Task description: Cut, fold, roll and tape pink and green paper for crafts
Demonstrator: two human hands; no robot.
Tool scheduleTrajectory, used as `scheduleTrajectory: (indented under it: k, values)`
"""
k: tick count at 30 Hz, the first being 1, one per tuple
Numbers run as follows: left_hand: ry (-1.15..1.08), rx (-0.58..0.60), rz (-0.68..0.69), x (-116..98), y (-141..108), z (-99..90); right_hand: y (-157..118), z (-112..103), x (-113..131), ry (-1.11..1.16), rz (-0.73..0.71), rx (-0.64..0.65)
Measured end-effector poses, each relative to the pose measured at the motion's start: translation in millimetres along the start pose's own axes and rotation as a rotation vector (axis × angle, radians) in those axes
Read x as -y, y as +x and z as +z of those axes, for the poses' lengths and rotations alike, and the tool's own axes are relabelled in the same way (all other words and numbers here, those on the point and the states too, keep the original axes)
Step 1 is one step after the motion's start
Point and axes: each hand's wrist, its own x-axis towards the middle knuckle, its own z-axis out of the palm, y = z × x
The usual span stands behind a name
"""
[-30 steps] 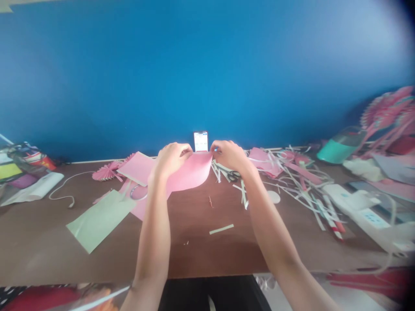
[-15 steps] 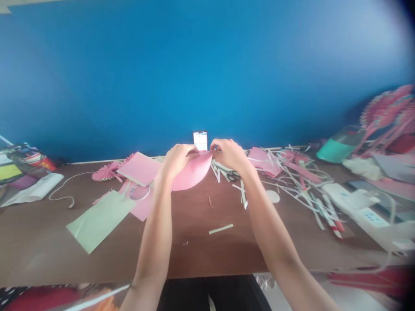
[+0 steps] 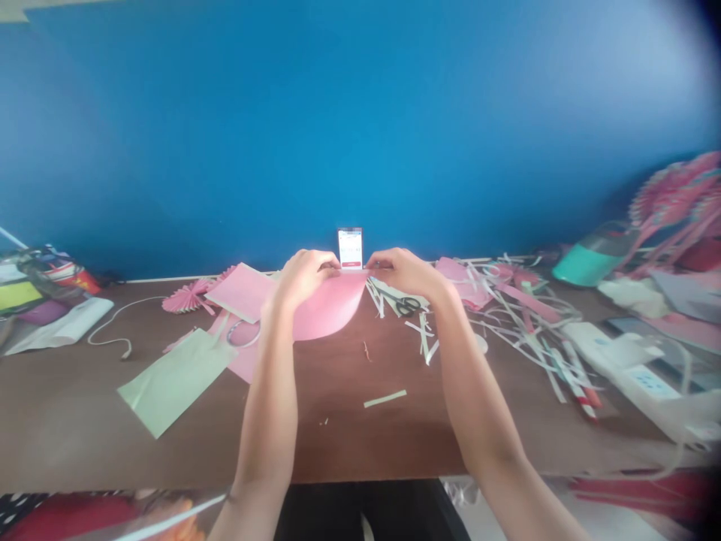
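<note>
A curved sheet of pink paper (image 3: 330,308) hangs between my two hands above the brown table. My left hand (image 3: 307,276) pinches its upper edge, fingers closed. At the sheet's upper right corner, my right hand (image 3: 397,269) has thumb and fingertips together on the paper. Just behind the sheet a phone (image 3: 350,249) with a lit screen leans against the blue wall. Beneath my right hand lie scissors (image 3: 406,305) with dark handles, among white paper strips.
Left of my arm lie a pale green sheet (image 3: 179,382), a pink sheet (image 3: 241,291) and a folded pink paper fan (image 3: 187,297). To the right are tangled paper strips (image 3: 510,330), pens (image 3: 579,387), a white power strip (image 3: 636,376) and a teal-banded container (image 3: 586,264).
The pink sheet's top edge has come down slightly and straightened. My right hand has shifted a little right and lower, uncovering more of the scissors and phone.
</note>
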Motion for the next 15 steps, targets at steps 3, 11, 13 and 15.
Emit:
scheduleTrajectory:
  k: [3, 11, 13, 15]
  values:
    - [-0.005, 0.014, -0.018, 3, -2, -3.7, 0, -1, -2, -0.009, -0.002, 0.012]
    - [-0.031, 0.110, -0.095, 8, -8, -8.8, 0, 2, 3, -0.101, 0.010, -0.077]
    - [-0.059, 0.147, -0.090, 5, -7, -6.6, -1, 2, 6, -0.113, 0.032, -0.097]
    - [-0.081, 0.177, -0.056, -1, -6, -2.8, -1, 2, 9, -0.111, 0.054, -0.114]
